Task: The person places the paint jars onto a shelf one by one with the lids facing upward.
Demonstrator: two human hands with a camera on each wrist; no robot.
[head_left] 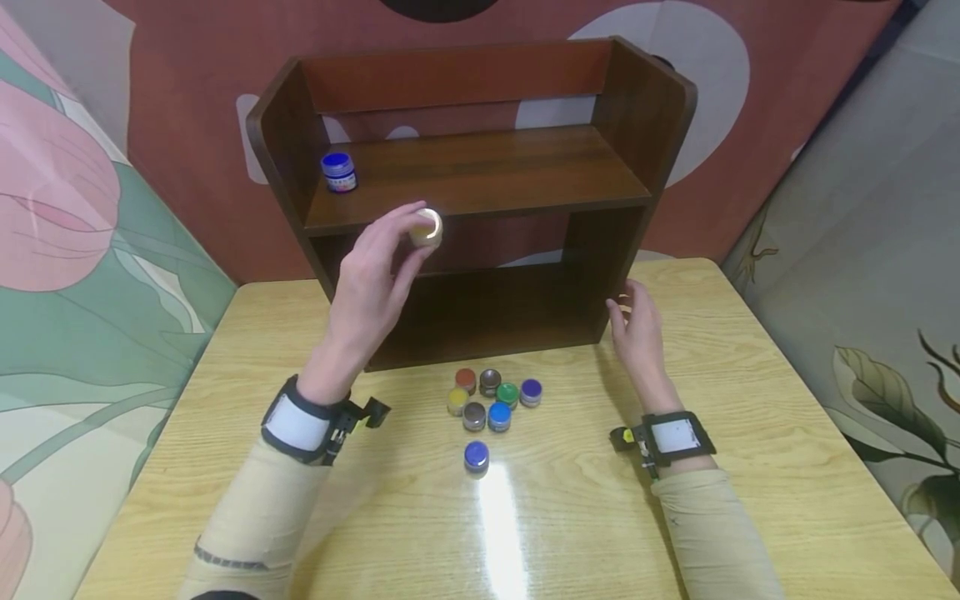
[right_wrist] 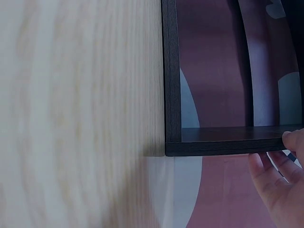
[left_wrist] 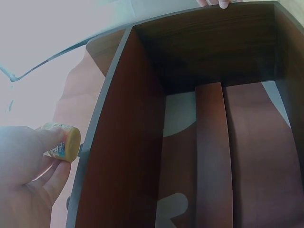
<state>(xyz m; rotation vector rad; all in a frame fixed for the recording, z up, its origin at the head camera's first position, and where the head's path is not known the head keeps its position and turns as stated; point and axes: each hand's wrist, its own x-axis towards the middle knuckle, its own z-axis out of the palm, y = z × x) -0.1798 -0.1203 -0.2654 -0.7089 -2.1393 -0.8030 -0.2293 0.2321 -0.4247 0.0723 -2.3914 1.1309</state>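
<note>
Wall backdrop (head_left: 187,133), red-brown, behind everything. Wood-grain table (head_left: 585,533) below, with a bright glare streak toward the front. Dark brown two-tier shelf unit (head_left: 480,171) stands upright at the back of it.

Left hand (head_left: 367,279): grasping, thumb and fingers pinching a yellow jar (left_wrist: 72,144) up in front of the upper board's front edge, left of centre (can't tell if it touches the edge). Right hand (head_left: 641,329): grasping the shelf's right side panel, thumb at the front edge, fingers round the outer face.

Small stuff: blue jar (head_left: 339,172) upright on the upper board, far left, by the side panel. Seven-jar cluster (head_left: 499,416) on the table in front of the shelf: red, yellow, green, blue, purple, two dark. One blue-lidded jar (head_left: 476,455) sits apart, nearer the person.
</note>
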